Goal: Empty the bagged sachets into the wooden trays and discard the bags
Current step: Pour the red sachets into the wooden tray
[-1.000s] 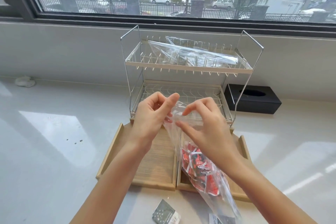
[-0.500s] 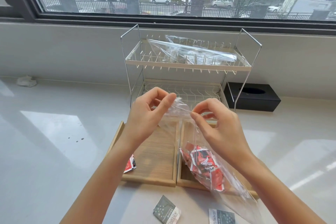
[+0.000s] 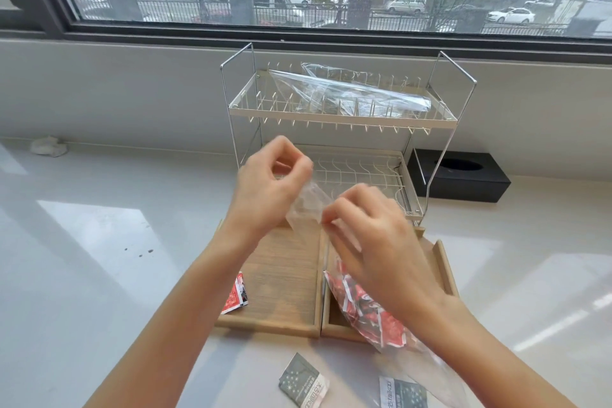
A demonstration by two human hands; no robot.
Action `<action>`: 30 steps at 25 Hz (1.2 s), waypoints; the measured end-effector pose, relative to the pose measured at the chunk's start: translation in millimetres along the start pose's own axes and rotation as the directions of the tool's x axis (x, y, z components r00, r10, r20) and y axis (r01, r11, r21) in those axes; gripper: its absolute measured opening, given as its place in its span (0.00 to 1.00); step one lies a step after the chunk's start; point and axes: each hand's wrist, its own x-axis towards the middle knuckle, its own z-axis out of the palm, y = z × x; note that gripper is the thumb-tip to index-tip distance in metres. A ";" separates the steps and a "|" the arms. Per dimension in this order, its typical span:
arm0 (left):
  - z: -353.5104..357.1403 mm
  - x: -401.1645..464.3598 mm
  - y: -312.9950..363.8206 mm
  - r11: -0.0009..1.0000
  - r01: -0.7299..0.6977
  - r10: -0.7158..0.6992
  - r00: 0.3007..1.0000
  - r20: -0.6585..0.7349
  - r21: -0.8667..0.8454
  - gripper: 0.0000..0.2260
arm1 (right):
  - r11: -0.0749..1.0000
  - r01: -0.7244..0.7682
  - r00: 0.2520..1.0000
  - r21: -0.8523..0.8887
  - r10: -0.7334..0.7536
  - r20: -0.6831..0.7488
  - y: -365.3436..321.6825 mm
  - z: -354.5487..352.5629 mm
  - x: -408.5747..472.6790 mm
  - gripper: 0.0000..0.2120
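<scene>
Both hands pinch the mouth of a clear plastic bag point(image 3: 308, 205) above two wooden trays. My left hand point(image 3: 268, 189) grips the bag's upper edge; my right hand point(image 3: 371, 238) grips it lower and to the right. Several red sachets point(image 3: 367, 311) lie bunched inside the bag, which hangs over the right wooden tray point(image 3: 445, 268). The left wooden tray point(image 3: 284, 281) holds one red sachet point(image 3: 235, 295) at its left side, partly hidden by my forearm.
A two-tier wire rack point(image 3: 341, 116) stands behind the trays, with empty clear bags point(image 3: 347, 93) on its top shelf. A black tissue box point(image 3: 460, 179) sits to the right. Two grey sachets point(image 3: 304, 387) point(image 3: 402, 392) lie on the white counter near me. A crumpled tissue point(image 3: 48, 146) rests far left.
Both hands have kept working the bag's mouth; my right hand dropped lower and my left rose slightly. A red sachet now shows in the left tray.
</scene>
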 end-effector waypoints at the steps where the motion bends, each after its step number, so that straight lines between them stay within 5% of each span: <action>1: 3.1 3.0 -1.1 0.995 0.062 -0.066 0.997 -0.051 -0.084 0.09 | 0.999 0.028 1.000 -0.023 -0.028 0.012 -4.3 4.6 -1.3 0.04; 4: 6.2 3.6 -2.2 0.990 0.026 -0.034 0.998 -0.060 -0.135 0.08 | 0.974 -0.075 0.995 0.212 0.058 0.085 -6.4 6.1 -0.6 0.06; 7: 1.5 0.2 2.6 0.982 -0.122 0.123 0.992 -0.005 -0.142 0.07 | 0.826 -0.302 0.952 0.475 0.291 0.099 5.1 -6.5 16.2 0.09; 11: 0.7 0.2 10.1 0.965 -0.219 0.221 0.975 0.000 -0.143 0.07 | 0.823 -0.358 0.934 0.441 0.327 0.148 18.1 -16.2 44.2 0.05; 16: 0.4 16.4 30.4 0.959 -0.274 0.268 0.960 -0.083 -0.076 0.02 | 0.872 -0.278 0.956 0.404 0.292 0.028 19.1 -30.7 67.0 0.04; 20: 14.4 8.8 26.9 0.992 -0.125 0.123 0.984 -0.129 -0.009 0.20 | 0.874 -0.315 0.928 0.370 0.365 -0.071 22.7 -35.7 74.4 0.04; 25: 26.7 -3.1 9.3 1.000 -0.006 0.006 1.000 0.028 -0.024 0.05 | 0.882 -0.323 0.934 0.343 0.355 -0.033 27.8 -40.4 72.1 0.03; 30: 13.6 7.4 13.4 0.988 -0.125 0.134 0.986 0.103 -0.088 0.16 | 0.917 -0.263 0.944 0.299 0.308 -0.114 35.1 -62.4 82.6 0.03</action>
